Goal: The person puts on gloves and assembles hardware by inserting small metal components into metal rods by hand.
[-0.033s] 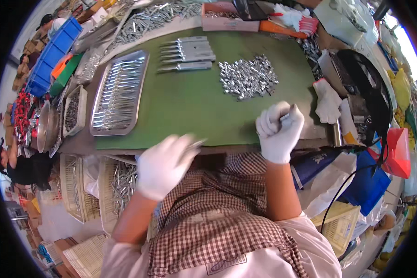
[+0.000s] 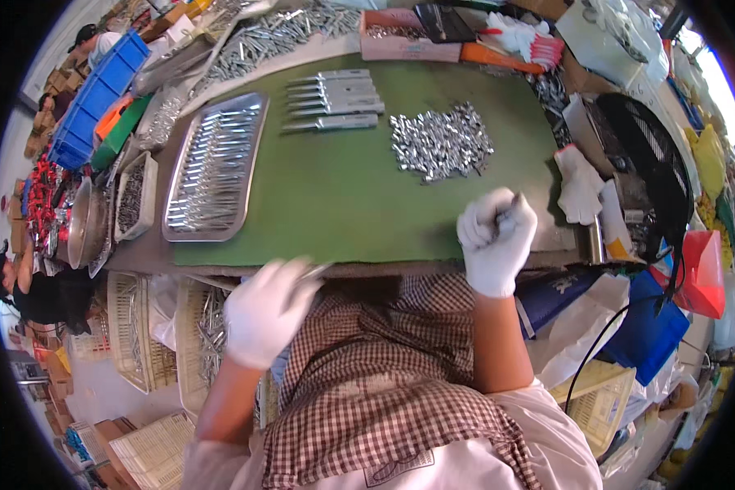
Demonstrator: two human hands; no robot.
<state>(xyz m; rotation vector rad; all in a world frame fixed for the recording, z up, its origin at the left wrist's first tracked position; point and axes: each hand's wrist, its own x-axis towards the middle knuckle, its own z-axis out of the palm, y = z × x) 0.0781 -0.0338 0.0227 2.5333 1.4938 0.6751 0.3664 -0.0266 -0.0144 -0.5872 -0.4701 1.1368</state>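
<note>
My left hand (image 2: pixel 263 314), in a white glove, is blurred in front of the table's near edge. A thin silver metal piece (image 2: pixel 318 269) sticks out from its fingertips. Over the right front part of the green mat (image 2: pixel 327 196), my right hand (image 2: pixel 498 245) is gloved too, its fingers curled in and the thumb pressed against them. What it holds, if anything, is hidden. Beyond it lies a heap of small silver metal parts (image 2: pixel 441 143). Several flat-handled metal tools (image 2: pixel 347 122) lie in a row at the back. A metal tray (image 2: pixel 200 238) on the left holds rows of slim silver rods.
Loose metal pieces (image 2: pixel 269 41) and a pink box (image 2: pixel 408 50) line the back. White gloves (image 2: pixel 580 186) and a black fan-like guard (image 2: pixel 649 155) stand at right. Left are a blue crate (image 2: pixel 98 98) and a small bin (image 2: pixel 147 200). Cream baskets (image 2: pixel 192 359) sit below; people are far left.
My left hand has moved left and slightly toward me with the thin metal piece. The right hand stays curled and appears slightly lower, as the whole view has shifted a little.
</note>
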